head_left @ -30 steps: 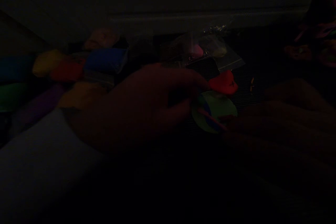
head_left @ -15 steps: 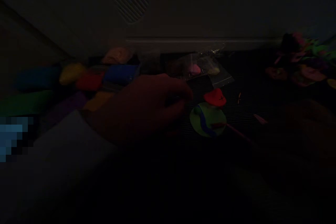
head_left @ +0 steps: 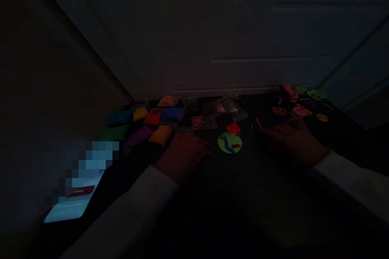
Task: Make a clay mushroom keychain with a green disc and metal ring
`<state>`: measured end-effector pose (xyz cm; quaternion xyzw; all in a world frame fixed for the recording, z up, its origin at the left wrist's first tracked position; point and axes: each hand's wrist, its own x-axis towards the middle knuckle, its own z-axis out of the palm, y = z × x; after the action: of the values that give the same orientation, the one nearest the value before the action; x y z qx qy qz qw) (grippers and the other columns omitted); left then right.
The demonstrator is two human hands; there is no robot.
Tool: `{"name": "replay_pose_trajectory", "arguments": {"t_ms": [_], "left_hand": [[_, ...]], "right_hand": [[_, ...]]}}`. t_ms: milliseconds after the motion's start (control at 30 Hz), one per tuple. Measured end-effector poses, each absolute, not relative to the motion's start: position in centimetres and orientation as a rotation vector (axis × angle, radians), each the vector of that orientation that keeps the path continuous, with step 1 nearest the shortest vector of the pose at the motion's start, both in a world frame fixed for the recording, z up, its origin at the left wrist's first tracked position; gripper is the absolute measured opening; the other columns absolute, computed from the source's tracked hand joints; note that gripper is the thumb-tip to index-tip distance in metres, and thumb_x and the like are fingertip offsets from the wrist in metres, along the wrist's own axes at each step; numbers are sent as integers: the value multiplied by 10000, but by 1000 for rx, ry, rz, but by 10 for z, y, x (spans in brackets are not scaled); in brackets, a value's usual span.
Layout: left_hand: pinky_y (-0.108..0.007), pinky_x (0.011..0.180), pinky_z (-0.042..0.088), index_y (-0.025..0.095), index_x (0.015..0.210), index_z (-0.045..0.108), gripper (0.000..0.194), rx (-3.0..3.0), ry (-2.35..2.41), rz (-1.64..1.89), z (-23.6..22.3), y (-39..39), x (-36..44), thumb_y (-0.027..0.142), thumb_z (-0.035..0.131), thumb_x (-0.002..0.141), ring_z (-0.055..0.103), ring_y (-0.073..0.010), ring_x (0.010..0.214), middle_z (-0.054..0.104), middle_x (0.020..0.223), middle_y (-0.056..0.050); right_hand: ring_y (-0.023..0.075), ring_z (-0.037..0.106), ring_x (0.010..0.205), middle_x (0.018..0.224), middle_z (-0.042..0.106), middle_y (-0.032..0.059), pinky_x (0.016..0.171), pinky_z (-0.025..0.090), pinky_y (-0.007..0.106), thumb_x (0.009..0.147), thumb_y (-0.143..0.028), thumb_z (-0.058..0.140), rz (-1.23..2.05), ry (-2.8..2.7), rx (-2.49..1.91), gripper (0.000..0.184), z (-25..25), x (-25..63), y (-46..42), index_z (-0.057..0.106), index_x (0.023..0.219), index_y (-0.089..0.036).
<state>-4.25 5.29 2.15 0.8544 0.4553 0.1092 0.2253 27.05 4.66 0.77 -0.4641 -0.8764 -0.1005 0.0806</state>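
Note:
A flat light-green clay disc lies on the dark table, bearing a curved blue strip and a short dark-red piece. Touching or nearly touching its far edge is a bright red clay piece. My left hand hovers or rests left of the disc, thumb and index apart, holding nothing visible. To the disc's right, my right hand has its fingers closed on a thin pink stick that points up and away. A tiny orange piece lies near the stick. Dim light hides fine detail.
Coloured clay packs, such as a blue one and an orange one, sit at left. Clear bags lie along the back wall. Clay figures stand back right. A lit phone screen glows at left.
The view has pulled back and widened. My right hand has come into clear sight, and the pink stick has moved off the green disc. My left hand stays left of the disc.

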Motion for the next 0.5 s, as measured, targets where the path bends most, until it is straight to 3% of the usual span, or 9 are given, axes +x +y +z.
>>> {"name": "replay_pose_trajectory", "arguments": {"t_ms": [133, 267, 400, 500], "left_hand": [[-407, 885, 327, 197, 773, 687, 101, 2159, 1243, 509, 35, 51, -40, 207, 593, 736, 539, -241, 937, 668, 913, -70], [-337, 789, 415, 211, 808, 683, 145, 1871, 1231, 824, 88, 57, -36, 309, 625, 718, 582, -214, 850, 673, 868, -57], [-282, 734, 468, 187, 933, 636, 260, 1623, 1100, 1127, 144, 59, -29, 366, 607, 746, 612, -185, 843, 669, 940, -64], [-274, 662, 490, 152, 1017, 590, 301, 1507, 1020, 1213, 161, 59, -21, 358, 543, 802, 629, -181, 801, 659, 970, -100]], "right_hand": [[252, 590, 894, 992, 665, 93, 880, 300, 503, 811, -245, 514, -144, -2460, -1400, 209, 31, 259, 38, 624, 981, -195], [199, 588, 929, 1002, 654, 57, 850, 411, 415, 845, -256, 483, 34, -2246, -1248, 207, 76, 226, 34, 601, 1009, -213], [149, 596, 942, 1009, 637, 41, 796, 495, 313, 863, -280, 467, 121, -1997, -1006, 208, 131, 182, 39, 568, 1035, -219], [132, 607, 908, 968, 637, 36, 763, 519, 275, 865, -264, 466, 119, -1855, -849, 176, 156, 162, 44, 573, 996, -214]]}}
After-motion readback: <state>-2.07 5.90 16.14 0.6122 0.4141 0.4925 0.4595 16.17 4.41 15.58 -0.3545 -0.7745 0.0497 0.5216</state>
